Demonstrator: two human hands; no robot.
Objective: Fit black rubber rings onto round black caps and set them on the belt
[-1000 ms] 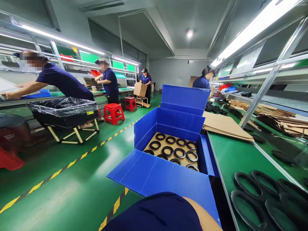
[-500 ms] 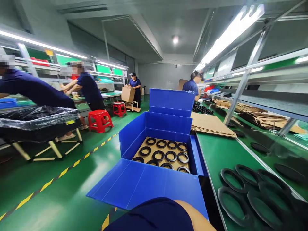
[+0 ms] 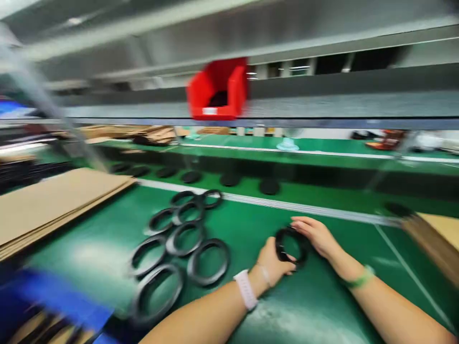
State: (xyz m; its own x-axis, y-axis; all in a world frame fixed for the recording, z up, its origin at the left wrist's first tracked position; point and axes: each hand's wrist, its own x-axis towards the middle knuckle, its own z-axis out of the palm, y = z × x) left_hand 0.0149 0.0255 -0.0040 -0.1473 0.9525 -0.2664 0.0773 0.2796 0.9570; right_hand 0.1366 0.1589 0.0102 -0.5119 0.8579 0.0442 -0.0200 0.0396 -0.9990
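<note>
Holding one black ring (image 3: 302,249), the left hand (image 3: 270,265) keeps a narrow grip on its near-left side. The right hand (image 3: 319,236) sets extended fingers at the far-right rim; its thumb is hidden, so whether that grip closes cannot be told. The ring lies between the two hands, over the counter (image 3: 247,220). Left of them: eight loose rings (image 3: 225,258), then one cardboard stack (image 3: 60,200). Beyond, above: one red bin (image 3: 237,91).
</note>
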